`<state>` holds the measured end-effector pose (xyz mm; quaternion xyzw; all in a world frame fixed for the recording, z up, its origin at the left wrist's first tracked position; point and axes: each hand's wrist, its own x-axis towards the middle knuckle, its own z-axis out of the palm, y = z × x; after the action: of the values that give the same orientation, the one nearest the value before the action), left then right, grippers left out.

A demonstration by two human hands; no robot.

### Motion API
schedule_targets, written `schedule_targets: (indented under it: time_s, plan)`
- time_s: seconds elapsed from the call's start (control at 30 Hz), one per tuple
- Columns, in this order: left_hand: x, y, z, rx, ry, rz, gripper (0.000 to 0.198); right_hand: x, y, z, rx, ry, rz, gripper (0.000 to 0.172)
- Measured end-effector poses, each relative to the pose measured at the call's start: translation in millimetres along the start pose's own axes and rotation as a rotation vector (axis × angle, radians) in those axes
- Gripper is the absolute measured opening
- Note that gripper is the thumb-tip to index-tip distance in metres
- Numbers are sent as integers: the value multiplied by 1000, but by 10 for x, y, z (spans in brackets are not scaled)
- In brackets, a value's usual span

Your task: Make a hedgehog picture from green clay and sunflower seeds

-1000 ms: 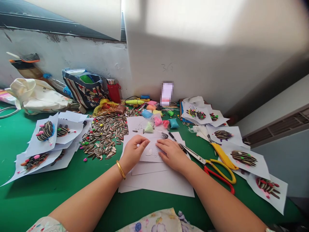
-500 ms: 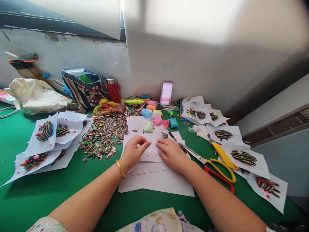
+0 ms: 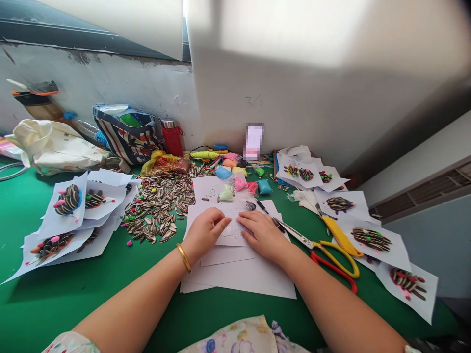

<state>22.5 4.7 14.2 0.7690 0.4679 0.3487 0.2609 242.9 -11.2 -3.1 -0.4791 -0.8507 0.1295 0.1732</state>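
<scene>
**Grip on the sheet, viewed from my head.** My left hand [image 3: 204, 233] is curling its fingers down onto a small sheet of white paper [image 3: 233, 231], and my right hand [image 3: 263, 235] is pressing onto it from the other side, the two sets of fingertips nearly meeting. Neither hand is fully released or clenched into a fist; whether the fingers are pinching something small I cannot tell, because they hide that spot. The sheet, marked with a faint pencil outline, is lying on a stack of white paper [image 3: 235, 279] directly before me, and pressing on it is the work in hand. A gold bangle [image 3: 183, 258] is circling my left wrist. Near my right hand, a pair of scissors with red and yellow handles [image 3: 333, 262] is lying with its blades pointing toward the sheet, beside a yellow utility knife [image 3: 340, 237]. Behind the sheet, small packets of coloured clay [image 3: 240, 183] are sitting in a loose row. To the left, a heap of striped sunflower seeds [image 3: 160, 206] is spreading across the green table mat [image 3: 73, 314], and seed pictures on paper [image 3: 68, 201] are lying on both sides of me.
</scene>
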Motion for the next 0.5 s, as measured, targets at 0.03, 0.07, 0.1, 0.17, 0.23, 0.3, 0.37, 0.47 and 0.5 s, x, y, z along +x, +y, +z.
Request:
schedule_targets:
  time_s: [0.03, 0.07, 0.1, 0.17, 0.23, 0.3, 0.37, 0.47, 0.5]
  plan:
    - [1, 6, -8, 2, -5, 6, 25, 0, 0, 0, -1, 0, 0, 40]
    - [3, 11, -18, -2, -14, 15, 20, -1, 1, 1, -2, 0, 0, 40]
    - [7, 13, -30, -6, -25, 28, 14, -2, 3, 3, -2, 0, -2, 41]
    - [17, 11, -62, 18, -52, 56, 12, -5, 9, 8, -4, 3, -5, 41]
    - [28, -1, -97, 91, -71, 70, 22, -8, 16, 15, -5, 3, -7, 40]
    - [36, -20, -124, 170, -68, 64, 28, -8, 20, 19, -4, 4, -9, 40]
    - [39, -39, -133, 205, -57, 53, 23, -7, 20, 20, -4, 5, -12, 40]
    - [34, -56, -112, 208, -84, 60, 7, -3, 13, 13, -2, 8, -13, 40]
    - [31, -56, -99, 211, -108, 67, 7, -2, 10, 11, -3, 9, -11, 40]
